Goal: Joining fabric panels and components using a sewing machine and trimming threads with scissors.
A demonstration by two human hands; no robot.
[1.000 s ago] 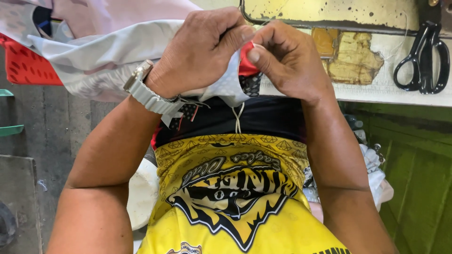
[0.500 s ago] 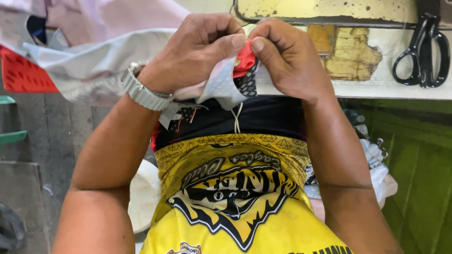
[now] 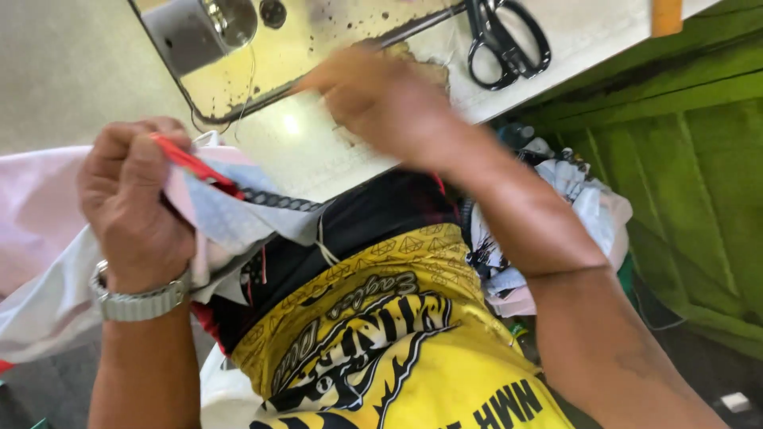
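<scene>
At the far left I see a loose pile of pale pink and white fabric (image 3: 40,238) spilling off toward the near-left edge. Just right of it, my left hand (image 3: 131,202) is closed into a tight fist around the garment piece (image 3: 230,218), a pale grey-white cloth with a red edge that pokes out above the knuckles and a black patterned trim running off to the right; a metal wristwatch (image 3: 139,300) sits on that wrist. The cloth hangs from the fist over my lap, touching the black and yellow printed shirt (image 3: 381,342) I wear in the near middle. Farther away, the grey sewing machine (image 3: 207,32) stands on its stained yellowish plate, set into the white tabletop (image 3: 318,151). Right of centre, my right hand (image 3: 373,95) is raised over the tabletop edge, apart from the cloth; it is blurred, so I cannot tell how far its fingers are spread or whether it pinches anything. Beyond it, black scissors (image 3: 505,40) lie flat on the tabletop. At the right, more bundled cloth (image 3: 580,199) rests beside my forearm against a green wooden panel (image 3: 699,175).
</scene>
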